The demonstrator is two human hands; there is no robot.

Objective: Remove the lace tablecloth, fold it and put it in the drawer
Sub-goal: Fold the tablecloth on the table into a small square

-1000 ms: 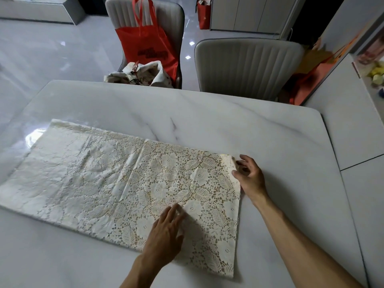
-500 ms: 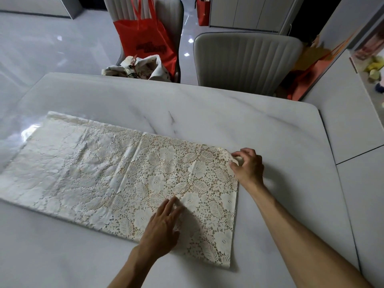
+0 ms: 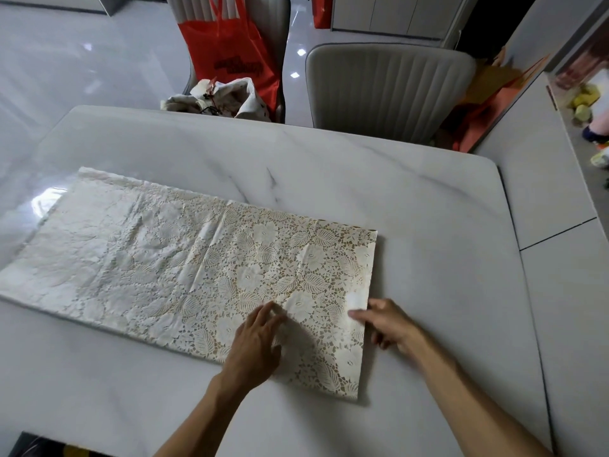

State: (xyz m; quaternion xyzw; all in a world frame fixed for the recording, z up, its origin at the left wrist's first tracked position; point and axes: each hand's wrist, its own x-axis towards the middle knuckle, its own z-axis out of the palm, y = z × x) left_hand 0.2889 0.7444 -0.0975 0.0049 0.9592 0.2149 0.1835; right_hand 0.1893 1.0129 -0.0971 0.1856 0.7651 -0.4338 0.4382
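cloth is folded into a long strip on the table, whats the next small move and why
Probably pinch the right-hand short edge with the right hand and carry it over to the left end, halving the strip. The lace tablecloth lies flat but long, the left hand rests on it, and the right hand's fingers already touch that edge.

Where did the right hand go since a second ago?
Yes, it moved: the right hand slid from the far right corner of the lace tablecloth down its right edge, toward the person.

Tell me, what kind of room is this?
Probably a dining room in a home. A marble table has padded chairs pushed up to it, a lace tablecloth lies folded on top, and a red shopping bag sits on one chair.
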